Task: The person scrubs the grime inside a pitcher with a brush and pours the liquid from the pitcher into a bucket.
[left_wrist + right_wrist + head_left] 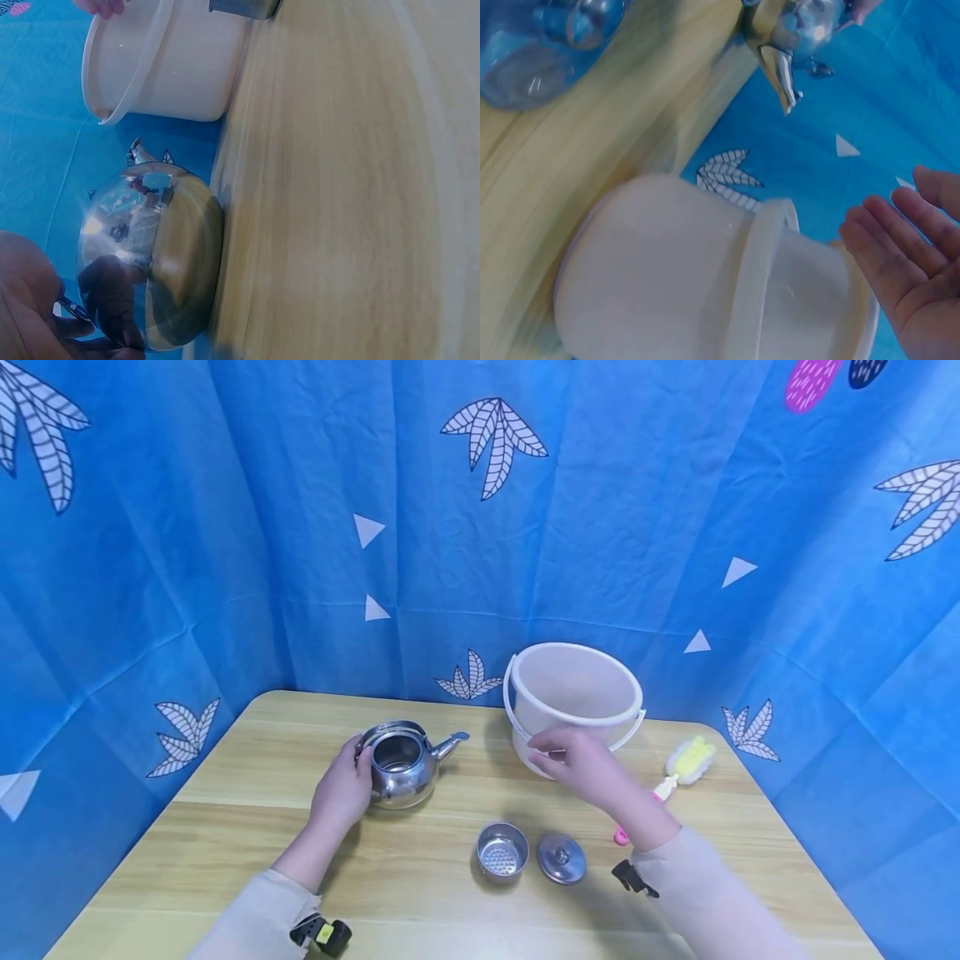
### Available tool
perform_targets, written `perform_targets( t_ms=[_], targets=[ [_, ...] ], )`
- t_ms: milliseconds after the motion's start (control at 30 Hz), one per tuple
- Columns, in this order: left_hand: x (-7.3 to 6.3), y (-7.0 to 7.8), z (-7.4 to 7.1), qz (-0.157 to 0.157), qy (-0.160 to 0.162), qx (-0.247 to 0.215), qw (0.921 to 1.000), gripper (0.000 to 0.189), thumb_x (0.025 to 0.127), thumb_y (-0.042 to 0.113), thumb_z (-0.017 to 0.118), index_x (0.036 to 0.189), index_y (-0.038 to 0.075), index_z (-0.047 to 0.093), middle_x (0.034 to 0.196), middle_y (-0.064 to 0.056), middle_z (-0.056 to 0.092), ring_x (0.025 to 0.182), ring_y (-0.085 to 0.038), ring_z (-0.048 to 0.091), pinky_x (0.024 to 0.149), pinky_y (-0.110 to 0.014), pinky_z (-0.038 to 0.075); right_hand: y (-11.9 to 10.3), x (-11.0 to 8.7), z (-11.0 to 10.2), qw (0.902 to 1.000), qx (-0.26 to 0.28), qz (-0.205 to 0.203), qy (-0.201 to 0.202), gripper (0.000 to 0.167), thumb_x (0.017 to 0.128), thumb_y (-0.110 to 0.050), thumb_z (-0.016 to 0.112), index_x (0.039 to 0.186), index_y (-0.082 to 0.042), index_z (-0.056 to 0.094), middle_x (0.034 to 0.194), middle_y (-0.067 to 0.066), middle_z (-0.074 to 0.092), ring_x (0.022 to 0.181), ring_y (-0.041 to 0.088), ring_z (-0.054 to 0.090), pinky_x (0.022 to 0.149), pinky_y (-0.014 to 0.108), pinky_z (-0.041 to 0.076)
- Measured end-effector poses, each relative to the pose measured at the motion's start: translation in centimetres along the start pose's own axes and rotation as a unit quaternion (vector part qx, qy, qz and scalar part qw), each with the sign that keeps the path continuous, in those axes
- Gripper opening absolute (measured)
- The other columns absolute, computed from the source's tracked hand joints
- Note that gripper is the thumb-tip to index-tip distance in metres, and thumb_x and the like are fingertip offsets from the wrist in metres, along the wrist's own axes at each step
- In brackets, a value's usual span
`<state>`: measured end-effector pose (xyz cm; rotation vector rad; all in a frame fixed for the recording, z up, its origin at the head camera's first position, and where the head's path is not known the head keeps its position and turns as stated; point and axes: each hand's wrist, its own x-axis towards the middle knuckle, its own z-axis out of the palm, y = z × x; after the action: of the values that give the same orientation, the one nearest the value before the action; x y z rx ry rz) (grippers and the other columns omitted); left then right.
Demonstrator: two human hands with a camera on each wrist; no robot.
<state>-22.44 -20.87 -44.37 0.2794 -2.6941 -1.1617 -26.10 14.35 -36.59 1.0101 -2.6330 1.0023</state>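
A shiny metal teapot stands lidless on the table, its spout pointing right. My left hand grips its left side, the thumb near the rim; in the left wrist view, fingers press close against the polished body. My right hand hovers in front of the white bucket, and the right wrist view has its loosely extended fingers beside the rim with nothing in them. Nearer me lie a perforated metal strainer cup and a round metal lid with a knob.
A sponge brush with a yellow and white head lies at the right, its pink-ended handle partly behind my right forearm. The bucket's handle hangs down on its near side. A blue patterned curtain encloses the wooden table at the back and sides.
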Motion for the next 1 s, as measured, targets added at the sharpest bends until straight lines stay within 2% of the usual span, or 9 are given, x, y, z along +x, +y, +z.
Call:
perform_targets(
  t_ms=[333, 600, 767, 1000],
  targets=[
    [0.2, -0.1, 0.0, 0.003, -0.001, 0.003, 1.0000, 0.057, 0.110, 0.034, 0.029, 0.155, -0.001, 0.029, 0.154, -0.027, 0.037, 0.139, -0.048, 0.035, 0.112, -0.062, 0.030, -0.7, 1.5, 1.7, 0.9999, -0.001, -0.003, -0.017, 0.019, 0.091, -0.013, 0.074, 0.109, -0.005, 0.075, 0.105, 0.007, 0.075, 0.099, 0.023, 0.071, 0.087, 0.034, 0.059],
    [0.0, -0.2, 0.1, 0.004, 0.001, 0.002, 1.0000, 0.056, 0.110, 0.033, 0.030, 0.154, -0.002, 0.029, 0.153, -0.028, 0.038, 0.139, -0.048, 0.035, 0.112, -0.062, 0.030, -0.6, 2.8, 3.5, 0.9988, 0.044, 0.011, -0.019, 0.021, 0.091, -0.010, 0.073, 0.110, -0.001, 0.073, 0.106, 0.011, 0.074, 0.098, 0.023, 0.071, 0.088, 0.032, 0.058],
    [0.0, -0.1, 0.1, 0.007, 0.004, 0.002, 1.0000, 0.056, 0.110, 0.033, 0.030, 0.154, -0.002, 0.029, 0.152, -0.028, 0.038, 0.139, -0.048, 0.036, 0.112, -0.062, 0.031, -0.5, 3.6, 4.5, 0.9991, 0.036, 0.017, -0.015, 0.020, 0.091, -0.012, 0.073, 0.109, -0.002, 0.073, 0.104, 0.009, 0.075, 0.097, 0.021, 0.071, 0.087, 0.031, 0.058],
    [0.0, -0.1, 0.1, 0.003, 0.003, 0.001, 1.0000, 0.055, 0.110, 0.032, 0.030, 0.154, -0.002, 0.030, 0.152, -0.028, 0.039, 0.139, -0.048, 0.036, 0.112, -0.062, 0.031, -0.7, 4.8, 5.6, 0.9988, 0.021, 0.034, -0.028, 0.021, 0.093, -0.016, 0.072, 0.109, -0.002, 0.073, 0.101, 0.007, 0.075, 0.093, 0.018, 0.071, 0.085, 0.028, 0.058]
  ],
)
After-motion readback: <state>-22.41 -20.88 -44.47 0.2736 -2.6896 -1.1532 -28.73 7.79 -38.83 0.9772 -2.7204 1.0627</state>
